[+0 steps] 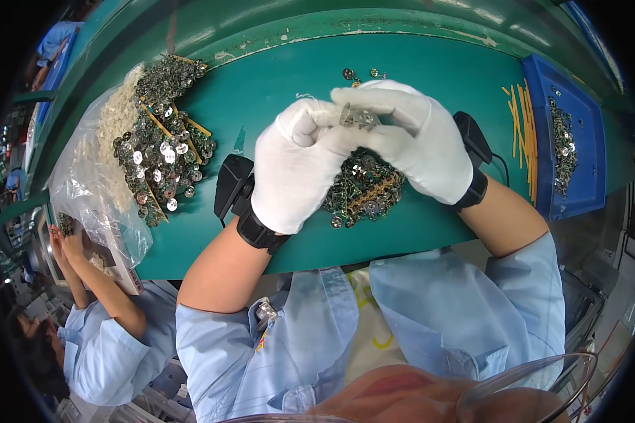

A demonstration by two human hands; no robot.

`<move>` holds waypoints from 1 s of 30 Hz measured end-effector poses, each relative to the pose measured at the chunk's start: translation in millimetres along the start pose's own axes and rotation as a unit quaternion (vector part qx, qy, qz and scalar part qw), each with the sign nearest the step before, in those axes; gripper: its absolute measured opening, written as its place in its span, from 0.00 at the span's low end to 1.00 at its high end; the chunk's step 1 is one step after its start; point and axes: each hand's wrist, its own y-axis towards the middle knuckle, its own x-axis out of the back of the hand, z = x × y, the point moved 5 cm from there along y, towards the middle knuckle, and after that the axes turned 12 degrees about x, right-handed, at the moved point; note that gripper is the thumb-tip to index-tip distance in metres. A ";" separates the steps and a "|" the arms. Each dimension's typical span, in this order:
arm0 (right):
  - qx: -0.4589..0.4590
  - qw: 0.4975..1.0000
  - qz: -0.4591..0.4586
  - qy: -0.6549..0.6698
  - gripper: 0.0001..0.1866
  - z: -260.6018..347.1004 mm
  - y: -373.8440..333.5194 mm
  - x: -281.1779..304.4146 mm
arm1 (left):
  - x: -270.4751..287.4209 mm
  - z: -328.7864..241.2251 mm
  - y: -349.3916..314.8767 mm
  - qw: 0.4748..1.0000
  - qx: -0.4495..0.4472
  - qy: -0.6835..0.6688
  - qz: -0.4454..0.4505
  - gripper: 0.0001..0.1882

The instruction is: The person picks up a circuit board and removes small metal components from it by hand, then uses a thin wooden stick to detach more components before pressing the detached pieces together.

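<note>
Both hands wear white gloves and meet above the middle of the green tabletop. My left hand (293, 158) has its fingers curled and pinches a small cluster of shiny round metal parts (358, 117). From the other side, my right hand (423, 144) closes thumb and fingers on the same cluster. The gloves partly cover these parts, so their exact kind cannot be made out. Directly below the hands lies a heap of small metal disc parts (367, 190), with a yellowish stick among them. A few loose discs (348, 73) rest just beyond my fingers.
A larger heap of metal disc parts (166, 151) with sticks lies left, against a clear plastic bag (85, 169) of pale small pieces. Thin wooden sticks (523, 141) lie right, beside a blue tray (591, 148) holding metal parts. A co-worker's hands (67, 243) are at far left.
</note>
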 end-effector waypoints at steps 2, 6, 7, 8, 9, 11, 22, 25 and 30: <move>-0.002 0.999 0.014 -0.041 0.29 -2.0 1.6 0.6 | 1.6 3.6 3.0 1.000 -0.014 -0.021 0.007 0.03; 0.083 0.991 0.051 -0.095 0.30 -1.1 6.6 6.2 | -0.8 -0.7 2.4 1.000 0.014 0.001 0.015 0.03; 0.142 0.974 0.057 -0.164 0.29 5.5 9.1 7.3 | -0.6 -1.8 2.6 1.000 0.014 0.000 0.015 0.03; 0.200 0.950 0.063 -0.232 0.28 12.3 10.6 7.5 | 0.1 -2.8 3.4 0.999 0.014 -0.027 0.014 0.03; 0.256 0.917 0.068 -0.297 0.27 18.3 10.2 6.3 | 0.9 -3.5 4.4 0.998 0.015 -0.054 0.014 0.04; 0.239 0.919 0.064 -0.306 0.26 18.9 8.6 6.8 | 3.1 -3.3 6.7 0.996 0.016 -0.081 0.014 0.04; 0.199 0.936 0.011 -0.290 0.17 11.4 7.9 12.2 | 2.3 -4.2 5.4 0.994 -0.056 0.087 -0.035 0.05; 0.274 0.887 0.046 -0.368 0.14 19.3 4.3 10.1 | -5.2 -7.2 4.9 0.988 -0.064 0.138 -0.022 0.07; 0.199 0.928 0.027 -0.314 0.11 13.6 4.2 14.9 | -8.1 -2.1 4.5 0.992 0.007 0.121 -0.021 0.09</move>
